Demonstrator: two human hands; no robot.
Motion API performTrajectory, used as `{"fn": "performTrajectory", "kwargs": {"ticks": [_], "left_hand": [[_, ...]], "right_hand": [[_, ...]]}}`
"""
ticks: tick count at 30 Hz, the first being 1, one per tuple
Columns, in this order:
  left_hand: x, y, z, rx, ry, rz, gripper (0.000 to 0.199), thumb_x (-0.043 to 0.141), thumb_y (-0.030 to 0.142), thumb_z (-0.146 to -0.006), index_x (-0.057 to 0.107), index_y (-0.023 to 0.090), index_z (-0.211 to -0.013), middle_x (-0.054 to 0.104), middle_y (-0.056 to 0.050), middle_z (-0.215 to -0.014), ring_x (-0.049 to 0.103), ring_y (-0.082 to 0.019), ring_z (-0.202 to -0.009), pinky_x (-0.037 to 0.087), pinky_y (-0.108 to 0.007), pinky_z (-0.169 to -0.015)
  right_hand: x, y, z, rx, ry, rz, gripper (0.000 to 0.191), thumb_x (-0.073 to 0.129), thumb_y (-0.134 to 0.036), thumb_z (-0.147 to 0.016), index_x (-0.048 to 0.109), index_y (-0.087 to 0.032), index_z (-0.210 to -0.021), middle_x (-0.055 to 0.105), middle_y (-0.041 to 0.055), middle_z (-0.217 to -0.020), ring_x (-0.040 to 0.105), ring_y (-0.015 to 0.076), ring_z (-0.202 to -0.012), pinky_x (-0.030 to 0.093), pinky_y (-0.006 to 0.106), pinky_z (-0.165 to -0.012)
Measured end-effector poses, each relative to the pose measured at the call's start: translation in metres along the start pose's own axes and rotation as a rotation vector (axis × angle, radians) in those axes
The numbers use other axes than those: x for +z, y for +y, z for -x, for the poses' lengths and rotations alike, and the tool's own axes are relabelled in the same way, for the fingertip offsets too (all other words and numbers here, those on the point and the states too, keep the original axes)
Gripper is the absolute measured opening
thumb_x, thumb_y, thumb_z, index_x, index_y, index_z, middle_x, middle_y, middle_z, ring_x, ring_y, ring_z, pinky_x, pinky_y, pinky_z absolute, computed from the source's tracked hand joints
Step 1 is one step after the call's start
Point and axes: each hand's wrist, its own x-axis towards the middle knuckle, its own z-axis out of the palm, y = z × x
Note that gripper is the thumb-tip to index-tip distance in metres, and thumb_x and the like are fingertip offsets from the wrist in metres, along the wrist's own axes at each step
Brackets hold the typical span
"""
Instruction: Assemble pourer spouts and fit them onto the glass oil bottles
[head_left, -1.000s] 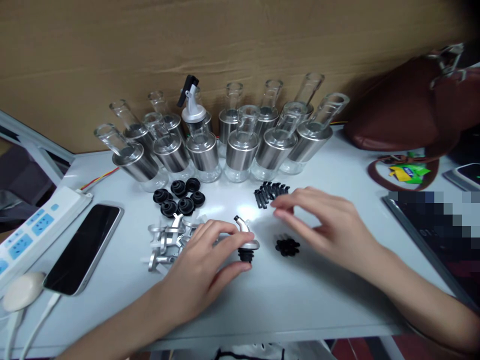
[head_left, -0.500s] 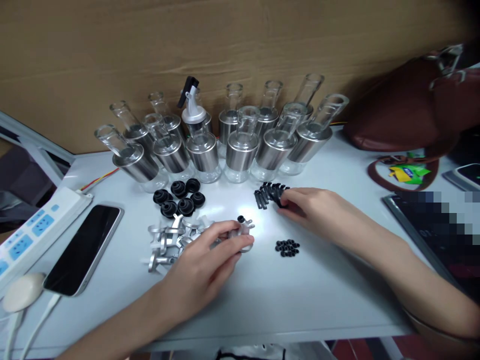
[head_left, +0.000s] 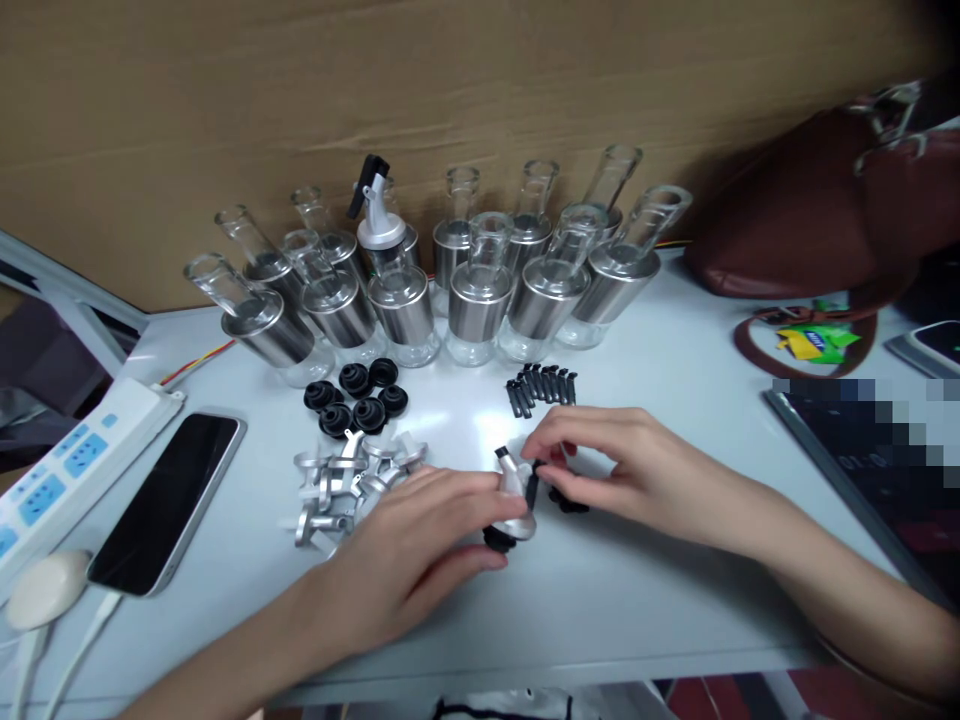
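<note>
The silver pourer (head_left: 523, 526), with a black stopper (head_left: 499, 541) beneath it, is over the bench (head_left: 645, 610), pinched in the left hand's (head_left: 405, 540) grip. At the pourer's right side, the right hand's (head_left: 634, 470) grip pinches a black lever (head_left: 532, 490). Small black caps (head_left: 574, 504), partly hidden, lie just right of the pourer; silver pieces (head_left: 360, 482) left of it; spare levers (head_left: 541, 388) beyond it; glass bottles (head_left: 480, 300) farther behind it.

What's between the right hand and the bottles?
The cluster of black levers lies between the right hand and the bottles, seen in the head view.
</note>
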Motion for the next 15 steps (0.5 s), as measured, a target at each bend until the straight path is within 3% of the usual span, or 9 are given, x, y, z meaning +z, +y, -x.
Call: {"fn": "performTrajectory", "kwargs": {"ticks": [6,11,15], "left_hand": [[0.000,0.002,0.003,-0.031,-0.130,0.103,0.027,0.045,0.024,-0.098,0.049,0.021,-0.124,0.063,-0.008,-0.117,0.065,-0.012,-0.103,0.053,-0.020,-0.088],[-0.001,0.004,0.003,-0.045,-0.130,0.048,0.026,0.044,0.022,-0.098,0.047,0.023,-0.124,0.060,-0.008,-0.121,0.061,-0.013,-0.112,0.050,-0.021,-0.094],[-0.002,0.006,0.003,-0.063,-0.140,0.031,0.033,0.044,0.009,-0.094,0.047,0.024,-0.122,0.055,-0.007,-0.126,0.060,-0.011,-0.112,0.049,-0.019,-0.094]], "right_hand": [[0.008,-0.007,-0.003,0.038,0.020,-0.163,0.015,0.053,-0.024,-0.093,0.066,-0.018,-0.090,0.068,0.0028,-0.084,0.063,0.0138,-0.075,0.048,0.025,-0.069],[0.012,-0.005,-0.003,0.129,0.082,-0.289,0.017,0.055,-0.030,-0.093,0.068,-0.019,-0.090,0.070,0.0019,-0.084,0.064,0.0130,-0.073,0.049,0.024,-0.069],[0.014,-0.007,-0.003,0.148,0.173,-0.327,0.016,0.057,-0.029,-0.090,0.070,-0.019,-0.089,0.071,0.0017,-0.080,0.065,0.0130,-0.070,0.050,0.024,-0.067]]}}
